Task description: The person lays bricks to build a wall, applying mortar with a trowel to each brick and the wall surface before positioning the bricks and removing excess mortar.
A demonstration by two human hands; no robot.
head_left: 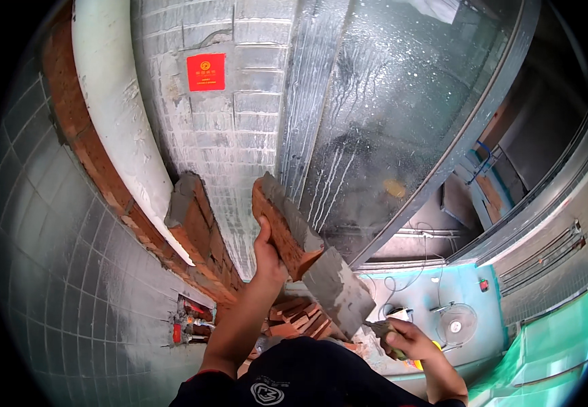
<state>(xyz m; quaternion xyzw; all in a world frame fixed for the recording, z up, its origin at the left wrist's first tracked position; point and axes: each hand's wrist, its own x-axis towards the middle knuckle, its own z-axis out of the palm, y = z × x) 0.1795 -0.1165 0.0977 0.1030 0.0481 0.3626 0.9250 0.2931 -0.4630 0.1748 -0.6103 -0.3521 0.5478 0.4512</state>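
My left hand (267, 256) grips an orange-red brick (277, 224), holding it up and tilted in front of the wall. Grey mortar (292, 207) coats the brick's right-hand face. In my right hand (410, 340) is the handle of a trowel (340, 293). Its broad grey blade, smeared with mortar, points up and left and meets the brick's lower end; I cannot tell whether it presses on it. Left of the held brick rises a narrow brickwork upright (202, 230), with wet-looking mortar (184, 193) on its top.
A white pipe (114, 88) runs down beside the brickwork at left. Loose bricks (300, 317) lie heaped below my hands. A glass panel (389, 102) stands ahead at right, and a red card (206, 72) is on the block wall. A round fan (456, 325) and cables lie lower right.
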